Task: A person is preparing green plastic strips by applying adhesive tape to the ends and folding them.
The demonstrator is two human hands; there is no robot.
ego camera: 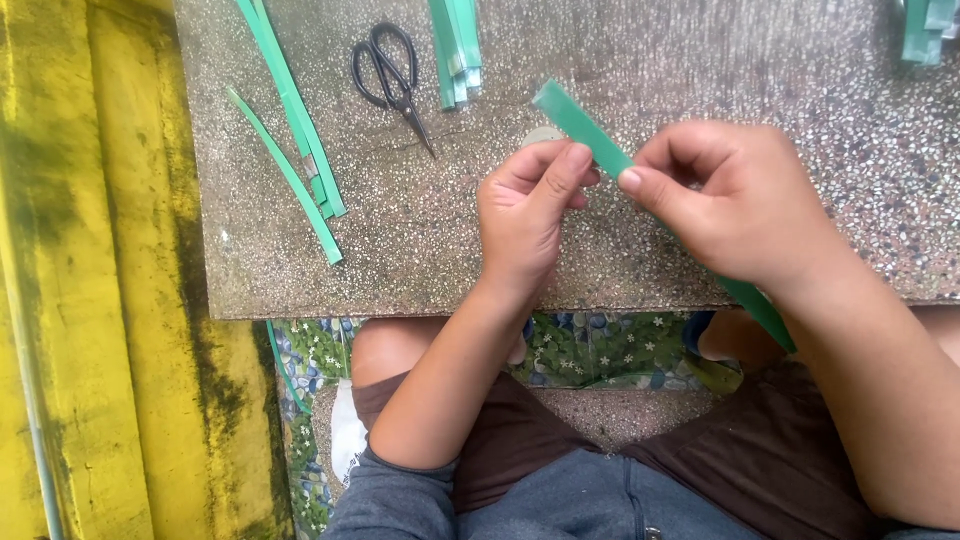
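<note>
Hands meet over the counter's (700,60) near edge, both on one green strip (585,125). Left hand (530,215) is closed w/ thumb and forefinger pinched at the strip's middle, just below its upper free end. Right hand (745,205) is closed around the same strip, thumb tip pressed on it right beside the left fingers. Strip runs diagonally: top end sticks up-left above both hands, lower part passes under the right palm and comes out by the right wrist, over the counter edge toward the lap.

A small pale round thing (542,134) lies on the counter just behind the left fingers, mostly hidden. Black scissors (392,80) lie up-left of the hands, well apart, blades pointing toward them. Next to the scissors, a short bundle of green strips (457,50). Further left, long green strips (295,150) lie loose, slanted. Another green bundle (925,30) at the top right corner. No packages, labels or signs in view.

Floral cloth (600,350) shows below the counter; yellow wall (90,300) at left.
</note>
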